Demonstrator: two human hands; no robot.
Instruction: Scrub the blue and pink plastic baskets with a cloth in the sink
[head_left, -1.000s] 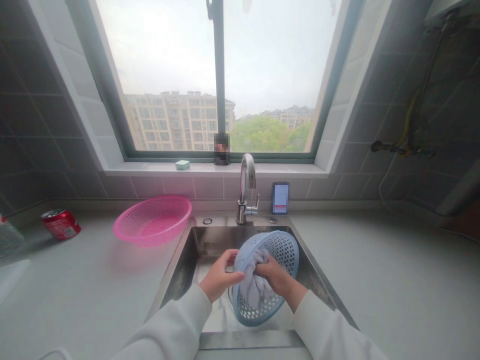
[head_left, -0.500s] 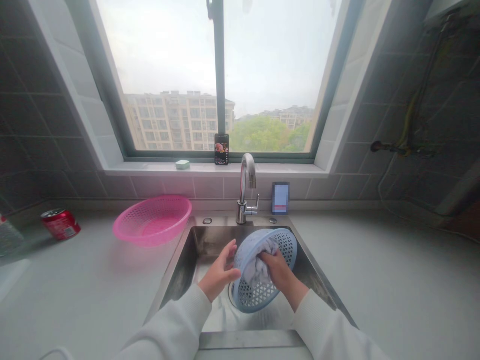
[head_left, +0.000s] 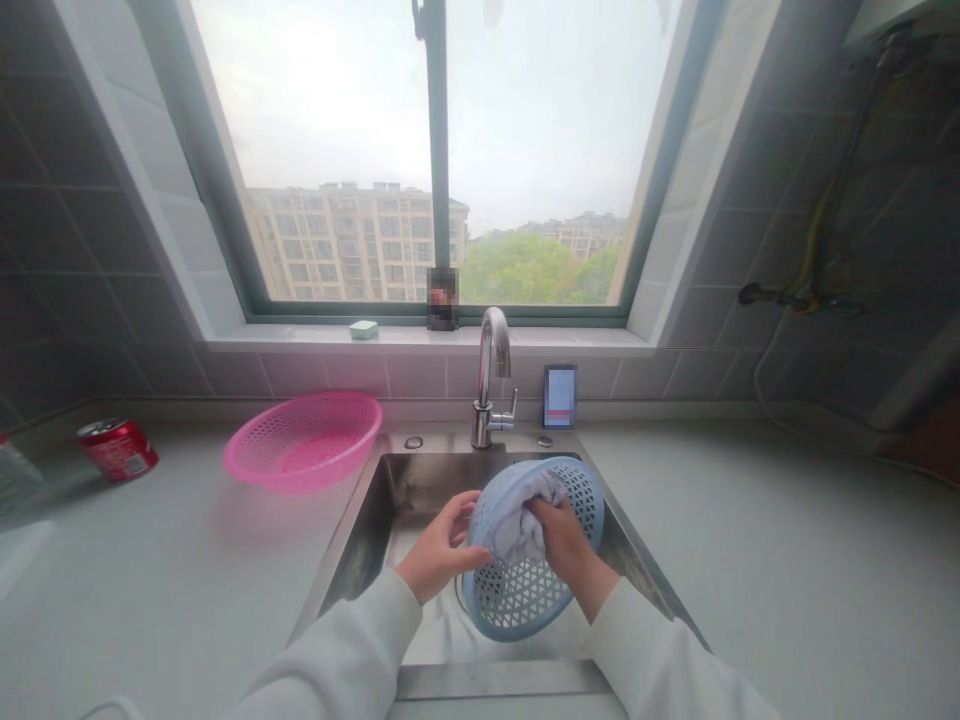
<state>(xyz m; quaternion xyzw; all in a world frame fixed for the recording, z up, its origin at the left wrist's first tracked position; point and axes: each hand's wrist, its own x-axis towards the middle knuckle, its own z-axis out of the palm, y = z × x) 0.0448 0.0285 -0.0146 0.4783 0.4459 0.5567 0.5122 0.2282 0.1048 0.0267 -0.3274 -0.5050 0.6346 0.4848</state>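
Note:
A light blue plastic draining basket [head_left: 525,600] with triangular holes is tilted on its side over the steel sink [head_left: 420,490]. At its left rim my left hand [head_left: 442,550] has the thumb on the near side and the fingers around the outside. My right hand [head_left: 566,545] reaches into the basket, closed on a bunched, whitish cloth [head_left: 517,525] that lies against the inner wall. The right fingertips are partly buried in the cloth.
Behind the sink stands a chrome faucet [head_left: 491,380], with a propped phone [head_left: 559,397] to its right. Left of the sink are a pink basket [head_left: 307,465] and a red can [head_left: 118,450] on its side. A pale green soap-like block [head_left: 364,329] sits on the windowsill.
The blue basket has shifted slightly right and turned a little. My left thumb has come onto its rim, and my right hand has moved the cloth slightly up and right.

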